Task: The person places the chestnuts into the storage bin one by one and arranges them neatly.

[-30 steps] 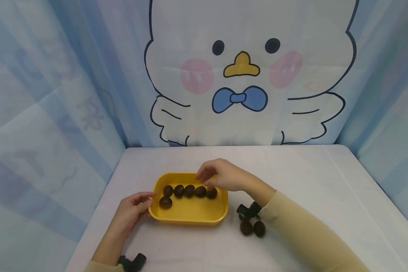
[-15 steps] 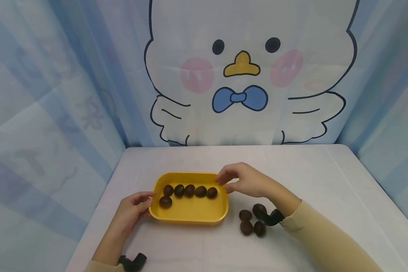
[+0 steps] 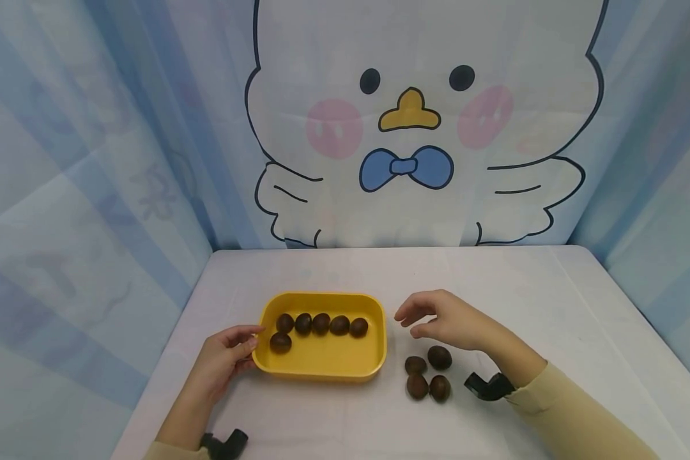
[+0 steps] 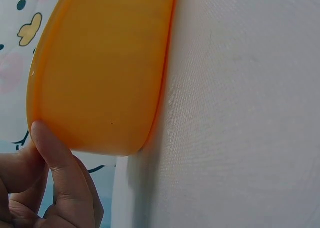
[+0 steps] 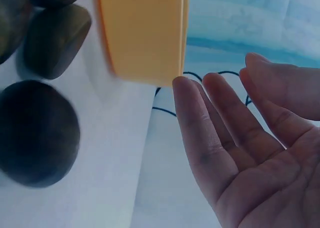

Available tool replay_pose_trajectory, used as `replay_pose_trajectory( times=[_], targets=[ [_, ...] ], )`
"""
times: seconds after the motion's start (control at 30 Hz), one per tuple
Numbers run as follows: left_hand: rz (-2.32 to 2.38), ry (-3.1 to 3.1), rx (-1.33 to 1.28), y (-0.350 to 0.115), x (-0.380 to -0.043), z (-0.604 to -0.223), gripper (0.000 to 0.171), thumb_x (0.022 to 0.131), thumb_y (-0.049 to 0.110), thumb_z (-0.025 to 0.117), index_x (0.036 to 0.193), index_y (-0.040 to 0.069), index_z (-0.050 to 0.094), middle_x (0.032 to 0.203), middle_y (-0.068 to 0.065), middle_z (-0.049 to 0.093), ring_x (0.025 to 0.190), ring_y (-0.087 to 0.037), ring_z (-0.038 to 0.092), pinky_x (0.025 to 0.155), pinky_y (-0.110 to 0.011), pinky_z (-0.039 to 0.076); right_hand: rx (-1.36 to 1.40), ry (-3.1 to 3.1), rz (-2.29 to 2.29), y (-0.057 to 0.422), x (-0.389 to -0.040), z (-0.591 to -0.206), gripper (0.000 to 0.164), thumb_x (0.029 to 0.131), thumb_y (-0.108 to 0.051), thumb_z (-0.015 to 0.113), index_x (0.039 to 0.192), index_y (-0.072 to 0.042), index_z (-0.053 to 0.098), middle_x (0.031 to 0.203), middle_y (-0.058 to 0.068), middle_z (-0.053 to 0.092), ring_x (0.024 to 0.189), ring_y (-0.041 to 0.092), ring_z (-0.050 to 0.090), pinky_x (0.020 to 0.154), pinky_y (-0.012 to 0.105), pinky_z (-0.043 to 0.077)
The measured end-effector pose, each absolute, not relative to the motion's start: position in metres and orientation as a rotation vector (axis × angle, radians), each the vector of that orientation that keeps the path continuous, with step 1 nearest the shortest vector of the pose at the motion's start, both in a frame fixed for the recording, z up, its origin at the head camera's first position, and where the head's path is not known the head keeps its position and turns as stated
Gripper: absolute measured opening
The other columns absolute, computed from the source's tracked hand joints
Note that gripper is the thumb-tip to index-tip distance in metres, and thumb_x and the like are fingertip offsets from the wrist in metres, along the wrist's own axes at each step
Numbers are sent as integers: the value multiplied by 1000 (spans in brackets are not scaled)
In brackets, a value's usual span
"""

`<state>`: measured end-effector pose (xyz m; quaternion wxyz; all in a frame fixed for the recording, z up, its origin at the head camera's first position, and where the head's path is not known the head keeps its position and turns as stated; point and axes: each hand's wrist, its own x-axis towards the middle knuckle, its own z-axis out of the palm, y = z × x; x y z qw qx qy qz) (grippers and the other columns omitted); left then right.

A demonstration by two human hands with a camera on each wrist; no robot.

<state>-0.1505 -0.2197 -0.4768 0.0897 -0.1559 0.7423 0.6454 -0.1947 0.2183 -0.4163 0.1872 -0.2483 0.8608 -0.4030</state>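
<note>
Right fingers (image 3: 421,303) hover over the white table (image 3: 529,294) between blue curtains (image 3: 80,191).

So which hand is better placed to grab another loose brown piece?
Probably the right hand: empty and near the four brown pieces beside the yellow tray, while the left hand grips the tray's opposite end.

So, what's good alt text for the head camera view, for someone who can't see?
A person's left hand grips the left end of a yellow tray holding six dark, rounded objects: five in a row, one in front of the leftmost. The right hand hangs empty beyond the tray's right end, near four more on a white table.
</note>
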Motion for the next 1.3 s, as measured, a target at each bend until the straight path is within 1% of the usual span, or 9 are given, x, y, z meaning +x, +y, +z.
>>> replay_pose_trajectory(
  times=[0.17,0.33,0.43,0.6,0.7,0.87,0.97,1.1,1.3],
  targets=[
    [1919,2209,-468,-219,-150,-477,32,104,5,69,135,1,72,106,-2,68,81,-16,64,68,-26,63,-668,2414,-1154,232,-193,-423,26,99,-5,73,123,-15,74,127,14,75,120,34,71,96,30,63],
    [1922,2211,-472,-219,-150,-476,32,104,5,69,135,0,72,107,-2,68,79,-16,64,68,-26,63,-624,2432,-1131,243,-192,-433,25,99,-6,74,124,-10,73,125,14,76,119,35,71,91,23,60],
    [1926,2209,-469,-219,-150,-476,32,104,5,69,135,0,72,105,-2,68,79,-15,63,68,-26,63,-598,2432,-1122,248,-192,-439,26,98,-6,75,124,-8,73,123,13,77,117,34,71,91,25,59],
    [1919,2207,-477,-220,-149,-476,32,104,3,67,136,-1,71,102,-2,67,79,-15,63,68,-25,63,-572,2433,-1100,255,-189,-448,28,96,-7,76,123,-9,73,123,11,77,118,31,72,98,43,61],
    [1919,2205,-477,-220,-149,-476,33,104,3,67,136,-1,71,100,-2,66,79,-15,63,68,-25,63,-555,2425,-1094,259,-187,-454,28,95,-7,78,123,-10,74,122,9,77,116,28,73,99,48,61],
    [1923,2205,-474,-219,-149,-477,33,104,4,68,137,0,71,100,-2,66,80,-16,64,68,-25,63,-546,2408,-1084,262,-184,-460,29,92,-7,80,120,-10,74,120,6,77,112,23,73,94,37,61],
    [1928,2207,-468,-219,-150,-478,33,104,5,68,136,1,71,105,-2,68,81,-16,64,68,-25,63,-554,2407,-1084,264,-182,-462,31,90,-6,82,119,-9,74,117,4,77,109,20,72,91,32,59],
    [1930,2210,-464,-219,-151,-478,33,104,6,68,137,0,71,110,-3,69,82,-17,64,68,-26,63,-548,2411,-1078,265,-181,-463,33,86,-4,84,118,-10,75,112,1,76,104,17,69,88,29,57],
    [1930,2212,-472,-218,-150,-478,32,104,5,68,136,1,71,103,-2,67,81,-16,63,68,-25,63,-558,2411,-1062,265,-179,-465,34,85,-7,86,117,-10,75,108,-1,76,101,17,68,86,27,56]
  ],
)
